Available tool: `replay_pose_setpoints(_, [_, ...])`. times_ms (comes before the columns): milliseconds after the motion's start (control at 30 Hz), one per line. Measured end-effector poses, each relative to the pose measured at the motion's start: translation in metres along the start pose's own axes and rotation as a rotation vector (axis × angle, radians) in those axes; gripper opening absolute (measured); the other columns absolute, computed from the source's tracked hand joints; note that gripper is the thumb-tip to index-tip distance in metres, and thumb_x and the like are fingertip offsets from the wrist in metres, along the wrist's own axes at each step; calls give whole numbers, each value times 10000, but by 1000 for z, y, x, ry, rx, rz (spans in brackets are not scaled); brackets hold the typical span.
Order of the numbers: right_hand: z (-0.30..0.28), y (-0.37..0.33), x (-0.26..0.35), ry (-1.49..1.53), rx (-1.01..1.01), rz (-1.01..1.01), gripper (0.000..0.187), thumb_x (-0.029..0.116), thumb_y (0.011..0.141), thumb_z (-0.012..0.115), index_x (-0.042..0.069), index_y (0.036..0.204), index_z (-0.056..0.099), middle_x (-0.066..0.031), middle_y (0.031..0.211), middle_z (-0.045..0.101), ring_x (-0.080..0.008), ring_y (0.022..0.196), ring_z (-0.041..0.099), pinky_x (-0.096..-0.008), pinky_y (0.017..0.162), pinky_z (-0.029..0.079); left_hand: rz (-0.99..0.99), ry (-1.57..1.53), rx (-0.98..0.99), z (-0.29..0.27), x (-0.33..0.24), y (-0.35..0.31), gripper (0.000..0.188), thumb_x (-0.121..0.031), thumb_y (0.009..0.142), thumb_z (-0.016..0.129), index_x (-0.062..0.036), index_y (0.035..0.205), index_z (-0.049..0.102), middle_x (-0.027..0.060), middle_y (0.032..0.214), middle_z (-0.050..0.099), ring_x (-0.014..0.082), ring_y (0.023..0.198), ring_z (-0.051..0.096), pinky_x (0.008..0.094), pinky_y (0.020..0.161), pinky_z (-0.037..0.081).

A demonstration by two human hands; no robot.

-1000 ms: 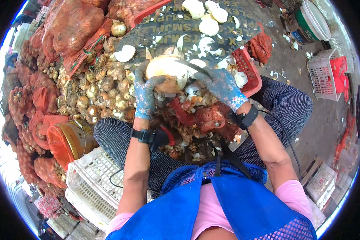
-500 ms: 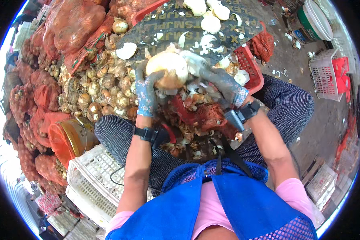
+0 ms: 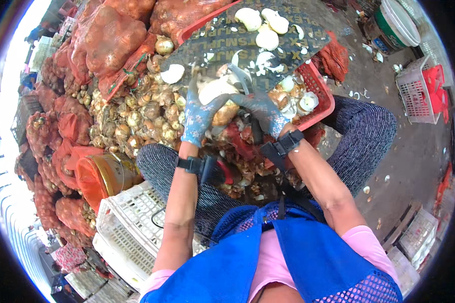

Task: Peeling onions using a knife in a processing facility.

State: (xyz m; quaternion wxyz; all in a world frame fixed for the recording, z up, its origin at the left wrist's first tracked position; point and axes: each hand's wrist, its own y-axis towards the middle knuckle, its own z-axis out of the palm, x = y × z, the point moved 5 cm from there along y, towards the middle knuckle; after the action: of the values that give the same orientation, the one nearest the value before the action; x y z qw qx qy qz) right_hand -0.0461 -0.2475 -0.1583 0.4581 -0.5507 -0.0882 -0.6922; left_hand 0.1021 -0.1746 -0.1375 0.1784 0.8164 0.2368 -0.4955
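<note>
An onion, partly peeled to white with brown skin on its near side, is held above the heap of skins in front of me. My left hand, in a blue flowered glove with a dark palm, wraps round its left side. My right hand, gloved alike, grips a knife; its grey blade lies beside the onion's right side, and a dark handle end shows below the hand. Beyond them, several peeled white onions and skin scraps lie on a dark printed board. A larger white piece rests at its left edge.
The board lies across a red crate holding onion pieces. At left are a pile of unpeeled onions, red mesh sacks, a yellow bucket and a white crate. A lidded bucket and another crate stand right.
The onion has come a little lower and turned in my hands. My right hand has moved left, closer to my left hand, with the knife blade now more visible. The view has shifted slightly.
</note>
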Motion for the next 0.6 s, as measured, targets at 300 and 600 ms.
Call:
replay_pose_setpoints(300, [-29, 23, 18, -593, -365, -212, 638, 457, 743, 685, -40, 1125, 567, -207, 1032, 616, -239, 933, 601, -336, 801, 463, -292, -226, -241, 24, 34, -28, 640, -454, 841, 608, 13, 1251, 455, 155, 1193, 522, 219, 1044, 527, 323, 881, 442])
replay_pose_setpoints(600, [-11, 12, 4, -464, -398, -276, 509, 457, 764, 668, 24, 1029, 626, -144, 856, 646, -266, 814, 621, -363, 717, 474, 427, 715, 34, 16, -68, -35, 866, -302, 605, 797, -65, 1327, 381, 194, 1302, 405, 362, 1231, 376, 465, 1016, 320])
